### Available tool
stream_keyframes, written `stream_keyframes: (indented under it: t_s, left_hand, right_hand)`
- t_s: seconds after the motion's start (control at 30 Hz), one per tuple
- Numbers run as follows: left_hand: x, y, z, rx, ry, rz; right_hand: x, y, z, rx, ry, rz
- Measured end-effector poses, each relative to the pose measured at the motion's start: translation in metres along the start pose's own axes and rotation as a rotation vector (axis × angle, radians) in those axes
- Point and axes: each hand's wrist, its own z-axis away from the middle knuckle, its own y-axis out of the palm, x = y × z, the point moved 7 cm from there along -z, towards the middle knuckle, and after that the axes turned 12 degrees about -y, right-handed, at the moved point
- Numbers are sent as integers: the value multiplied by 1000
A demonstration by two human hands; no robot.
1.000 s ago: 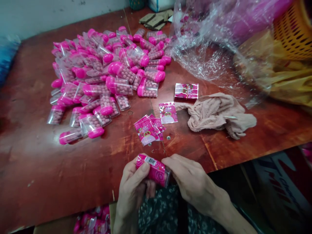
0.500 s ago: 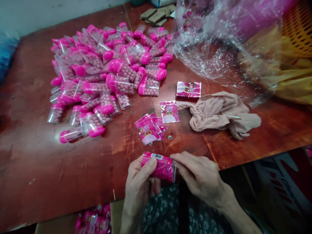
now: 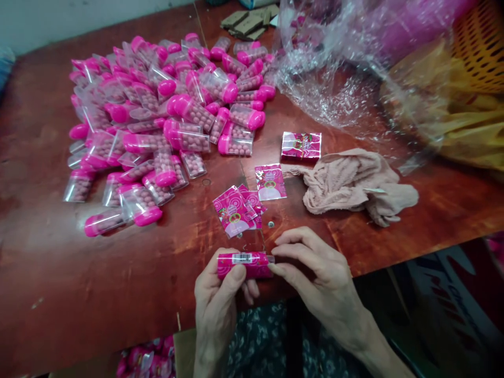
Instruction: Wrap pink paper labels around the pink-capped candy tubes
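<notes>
- A left hand (image 3: 220,286) grips a pink-wrapped tube (image 3: 243,265), barcode showing; the right hand (image 3: 315,270) is at its clear end.
- Pink-capped tubes (image 3: 165,115) lie heaped on the tabletop (image 3: 118,283).
- Pink wrappers (image 3: 235,211) lie near a crumpled cloth (image 3: 350,181).

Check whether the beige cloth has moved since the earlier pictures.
No, no visible shift in any direction. Judged against the round metal fitting in the tabletop, the cloth keeps its place to the right and its crumpled shape.
</notes>
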Motion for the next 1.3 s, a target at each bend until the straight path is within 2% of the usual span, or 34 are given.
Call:
stream_keyframes:
  t_s: [0.2, 0.33, 0.6, 0.7, 0.83, 0.9, 1.0, 1.17, 1.3]
  left_hand:
    - [-7, 5, 2, -1, 116, -59]
    - [-12, 6, 3, 9, 208, -99]
    - [-13, 6, 5, -39, 311, -184]
    - [-12, 4, 6, -62, 404, -214]
    - [-13, 7, 12, -24, 582, -355]
    - [-14, 7, 13, -22, 622, -396]
    - [-12, 6, 11, -1, 593, -384]
    - [-12, 7, 8, 56, 554, -365]
    - [-10, 6, 6, 49, 457, -342]
  right_hand:
    - [-1, 4, -1, 42, -7, 35]
    - [-2, 0, -1, 23, -20, 51]
    - [4, -7, -2, 31, -147, 233]
    - [2, -8, -1, -13, -71, 153]
    - [-7, -4, 3, -62, 111, -23]
    - [-11, 1, 5, -59, 187, -45]
    - [-9, 7, 7, -31, 210, -4]
    - [1, 14, 6, 23, 162, 107]
    - [-1, 11, 5, -18, 144, 195]
